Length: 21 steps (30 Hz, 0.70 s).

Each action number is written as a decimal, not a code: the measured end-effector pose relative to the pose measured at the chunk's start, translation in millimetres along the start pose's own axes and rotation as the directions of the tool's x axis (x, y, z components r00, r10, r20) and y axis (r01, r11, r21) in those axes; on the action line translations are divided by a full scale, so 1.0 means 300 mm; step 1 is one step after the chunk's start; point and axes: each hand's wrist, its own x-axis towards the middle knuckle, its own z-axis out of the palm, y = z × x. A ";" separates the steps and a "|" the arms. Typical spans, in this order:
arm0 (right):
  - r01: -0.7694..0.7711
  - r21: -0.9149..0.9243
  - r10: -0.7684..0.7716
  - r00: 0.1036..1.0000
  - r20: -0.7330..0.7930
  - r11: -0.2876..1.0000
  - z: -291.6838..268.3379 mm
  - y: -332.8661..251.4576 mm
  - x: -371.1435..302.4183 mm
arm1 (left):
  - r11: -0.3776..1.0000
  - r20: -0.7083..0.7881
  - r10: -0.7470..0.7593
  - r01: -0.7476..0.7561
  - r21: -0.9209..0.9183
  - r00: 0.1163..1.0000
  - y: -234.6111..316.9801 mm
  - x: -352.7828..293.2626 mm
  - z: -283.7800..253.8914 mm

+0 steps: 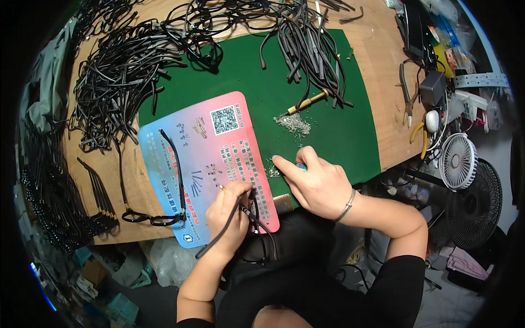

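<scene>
My left hand [225,216] is closed on a pair of black eyeglasses over the lower edge of a pink-and-blue printed mat [158,123]. One dark temple arm [217,241] slants down across the hand; the rest of the eyeglasses [264,252] hangs below, partly hidden. My right hand [322,186] is closed round a slim tool, mostly hidden, with a blue end [301,167] showing. Its index fingertip is at a small cluster of tiny metal screws [272,170]. A larger heap of screws [295,126] lies beyond, next to a brass-coloured screwdriver [308,102].
Another pair of black eyeglasses [151,220] lies at the printed mat's left side. Loose temple arms pile up at left [112,82] and at the back [309,49] of the green mat [240,71]. Pliers [406,93] and a white fan [458,161] are at right.
</scene>
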 end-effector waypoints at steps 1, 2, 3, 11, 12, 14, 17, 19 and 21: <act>0.011 -0.004 -0.011 0.999 -0.036 1.000 0.007 0.001 -0.005 | 1.000 -0.013 0.017 -0.017 -0.018 1.000 -0.007 0.001 0.001; 0.025 -0.003 -0.025 0.998 -0.065 1.000 0.014 0.005 -0.010 | 1.000 -0.016 0.023 -0.023 -0.013 1.000 -0.007 0.000 0.004; 0.057 -0.025 -0.059 0.996 -0.072 0.998 0.019 0.009 -0.006 | 1.000 -0.018 0.029 -0.029 -0.008 0.999 -0.006 0.000 0.006; 0.083 -0.095 -0.092 0.991 -0.102 0.992 0.041 0.015 0.005 | 0.990 0.066 -0.092 0.098 -0.105 0.994 0.006 0.005 -0.004; 0.080 -0.107 -0.091 0.990 -0.104 0.991 0.041 0.012 0.006 | 0.981 0.084 -0.130 0.140 -0.133 0.988 0.011 0.004 -0.003; 0.080 -0.127 -0.094 0.990 -0.107 0.989 0.038 0.005 0.011 | 0.994 0.035 -0.055 0.058 -0.090 0.998 0.011 0.001 0.015; 0.091 -0.124 -0.101 0.992 -0.076 0.988 0.039 -0.001 0.008 | 0.998 0.005 -0.008 0.009 -0.064 1.000 0.018 -0.003 0.020; 0.091 -0.119 -0.099 0.993 -0.071 0.989 0.027 0.006 0.011 | 0.993 0.022 -0.018 0.020 -0.116 1.000 0.018 0.005 0.015; 0.081 -0.048 -0.083 0.996 -0.026 0.996 0.015 0.012 0.018 | 0.972 0.073 -0.131 0.143 -0.188 0.989 0.017 0.010 0.007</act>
